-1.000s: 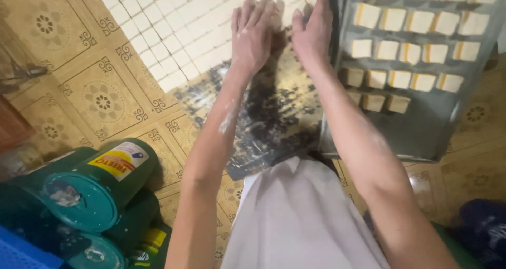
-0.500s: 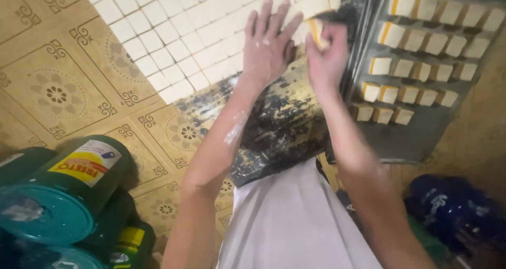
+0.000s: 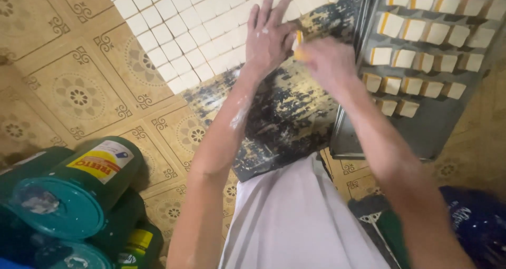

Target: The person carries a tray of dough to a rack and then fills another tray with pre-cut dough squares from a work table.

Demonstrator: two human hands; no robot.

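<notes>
Right grip (image 3: 324,58) pinched, blurred, on one yellow-edged pale block (image 3: 298,46), left grip (image 3: 269,34) splayed flat beside: may smear cut squares (image 3: 211,42) near worn board's (image 3: 284,116) far edge.

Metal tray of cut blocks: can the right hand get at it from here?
Probably yes: the right hand is beside the metal tray, and nothing lies between it and the nearest cut blocks.
</notes>
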